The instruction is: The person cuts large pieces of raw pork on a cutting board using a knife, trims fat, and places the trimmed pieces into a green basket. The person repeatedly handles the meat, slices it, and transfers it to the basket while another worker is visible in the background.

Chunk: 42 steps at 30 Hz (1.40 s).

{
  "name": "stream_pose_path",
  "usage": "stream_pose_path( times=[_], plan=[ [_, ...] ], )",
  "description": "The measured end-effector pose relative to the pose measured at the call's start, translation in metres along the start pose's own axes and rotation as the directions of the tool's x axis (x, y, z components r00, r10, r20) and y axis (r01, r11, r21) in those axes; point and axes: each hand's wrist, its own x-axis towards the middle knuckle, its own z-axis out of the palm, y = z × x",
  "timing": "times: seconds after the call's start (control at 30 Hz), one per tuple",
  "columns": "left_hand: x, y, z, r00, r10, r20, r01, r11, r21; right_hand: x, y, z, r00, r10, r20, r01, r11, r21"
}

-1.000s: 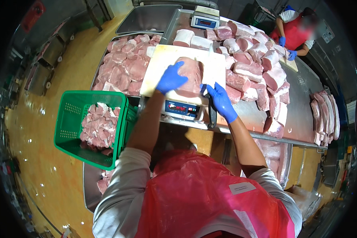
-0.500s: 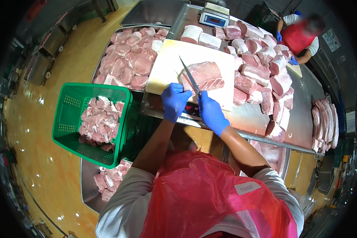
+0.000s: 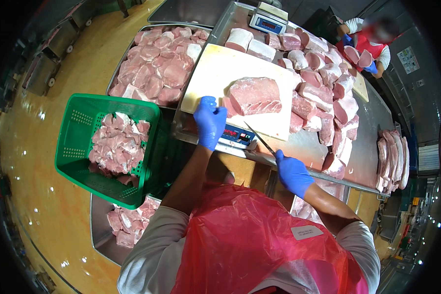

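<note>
on the board (image 3: 208,73), meat (image 3: 256,95) beside curled left fingers (image 3: 208,102), right fingers (image 3: 280,157) gripping knife (image 3: 263,141)

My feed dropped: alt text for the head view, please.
The gloved right hand holds a knife by a cutting board where a large meat piece lies; the left hand is at the meat's left end. A green basket of meat chunks stands at left.

Bright glare on white board (image 3: 208,71), dark fisheye rim, edges perhaps soft
</note>
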Motion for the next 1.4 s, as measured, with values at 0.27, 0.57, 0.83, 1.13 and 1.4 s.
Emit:
stream_pose_path(
  times=[0.27,0.57,0.83,1.13,1.4],
  plan=[
    [-0.003,0.036,0.004,0.955,-0.119,0.272,0.083,0.987,0.14,0.064,-0.045,-0.031,0.927,-0.077,-0.366,0.159,0.967,0.2],
    [-0.022,0.025,-0.001,0.92,-0.248,0.304,0.277,0.959,-0.057,0.092,-0.046,0.006,0.966,-0.044,-0.253,0.069,0.993,0.093],
    [-0.017,0.019,-0.023,0.97,-0.115,0.216,0.126,0.991,-0.039,0.03,0.041,0.02,0.996,-0.059,-0.06,0.053,0.994,-0.1],
    [-0.071,0.012,0.031,0.657,-0.529,0.537,0.715,0.662,-0.224,0.089,-0.022,0.006,0.958,-0.112,-0.263,0.147,0.982,0.117],
    [-0.067,0.004,0.02,0.78,-0.419,0.465,0.565,0.791,-0.234,0.048,-0.02,0.004,0.989,0.011,-0.15,0.003,0.996,0.088]
  ],
)
